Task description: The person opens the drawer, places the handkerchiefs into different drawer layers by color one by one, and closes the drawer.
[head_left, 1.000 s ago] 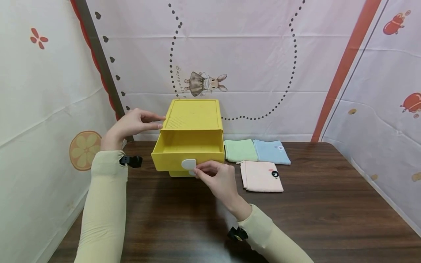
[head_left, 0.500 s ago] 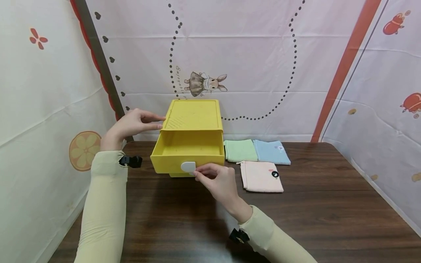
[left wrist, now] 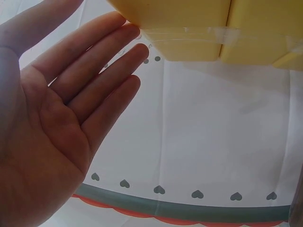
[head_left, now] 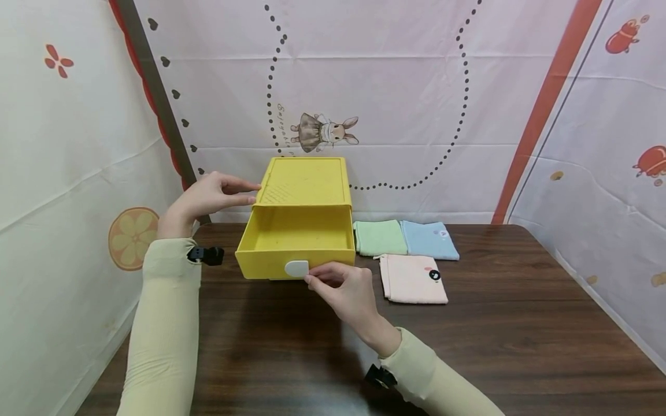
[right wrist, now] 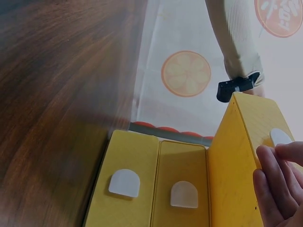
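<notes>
Drawer (head_left: 267, 266), topmost in the yellow cabinet (head_left: 306, 180), is seen well out at the front, above the table (head_left: 291, 346). Its white tab (head_left: 295, 268) is pinched at the edge between thumb and fingers by the right hand (head_left: 346, 292). Risk: with so small a hold, the tab could be lost if the pull is skewed. If drawn past its support, the drawer could be tipped or dropped; no stop is visible. The cabinet's left top edge is met by the fingertips of the left hand (head_left: 208, 192), fingers extended, not wrapped; under a hard pull, the cabinet could be dragged or tilted. Lower drawers (right wrist: 135, 152) are seated. Green (head_left: 381, 238), blue (head_left: 429, 241) and pink cloths (head_left: 413, 280) are laid to the right; the green one could be nudged if the cabinet is twisted.
</notes>
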### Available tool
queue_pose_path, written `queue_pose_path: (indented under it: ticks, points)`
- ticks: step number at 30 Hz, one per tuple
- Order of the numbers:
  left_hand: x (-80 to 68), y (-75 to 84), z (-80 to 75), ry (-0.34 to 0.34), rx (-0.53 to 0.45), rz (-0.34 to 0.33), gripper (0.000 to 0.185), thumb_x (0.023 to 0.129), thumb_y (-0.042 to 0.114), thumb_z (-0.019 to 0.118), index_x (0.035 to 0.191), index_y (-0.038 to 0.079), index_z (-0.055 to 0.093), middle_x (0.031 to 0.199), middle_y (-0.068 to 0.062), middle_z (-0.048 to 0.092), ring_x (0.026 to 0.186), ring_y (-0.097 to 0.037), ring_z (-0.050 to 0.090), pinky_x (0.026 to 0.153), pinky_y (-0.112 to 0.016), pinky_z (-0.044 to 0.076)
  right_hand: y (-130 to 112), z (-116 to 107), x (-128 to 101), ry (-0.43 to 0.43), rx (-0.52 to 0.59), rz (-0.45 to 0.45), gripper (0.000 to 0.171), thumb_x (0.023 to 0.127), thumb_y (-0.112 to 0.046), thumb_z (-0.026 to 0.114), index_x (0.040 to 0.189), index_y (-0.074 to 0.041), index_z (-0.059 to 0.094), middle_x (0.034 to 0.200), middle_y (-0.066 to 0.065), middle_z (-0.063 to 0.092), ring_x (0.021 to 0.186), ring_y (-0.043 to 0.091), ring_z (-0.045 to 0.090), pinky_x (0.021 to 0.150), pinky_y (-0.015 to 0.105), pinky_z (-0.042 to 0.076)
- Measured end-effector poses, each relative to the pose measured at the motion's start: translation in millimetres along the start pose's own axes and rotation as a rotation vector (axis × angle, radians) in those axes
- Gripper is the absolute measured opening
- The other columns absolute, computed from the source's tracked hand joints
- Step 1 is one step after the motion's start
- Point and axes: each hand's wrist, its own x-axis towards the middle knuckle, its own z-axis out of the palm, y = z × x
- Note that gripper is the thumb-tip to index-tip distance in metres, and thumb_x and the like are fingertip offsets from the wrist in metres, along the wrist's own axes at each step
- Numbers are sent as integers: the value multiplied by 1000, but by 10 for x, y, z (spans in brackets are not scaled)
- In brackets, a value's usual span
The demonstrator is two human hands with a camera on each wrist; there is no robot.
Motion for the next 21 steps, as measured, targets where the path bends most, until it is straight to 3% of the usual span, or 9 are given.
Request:
queue_pose_path:
  ticks: [14,21]
  points:
    - [2,2,-10,-9,-14,-14,52,79,58,67,123,29,65,123,-4,64,109,-21,59,88,-48,49,-42,-27,-45,-9,-14,-15,4,79,0,74,82,3,73,76,13,73,66,20,71,63,24,56]
    - [0,1,-9,-11,-13,-7,51,80,57,67,122,29,65,122,-3,65,107,-20,60,87,-47,50,160,20,-79,-3,-4,-48,4,79,-5,75,83,-3,74,76,9,74,66,15,71,63,22,56]
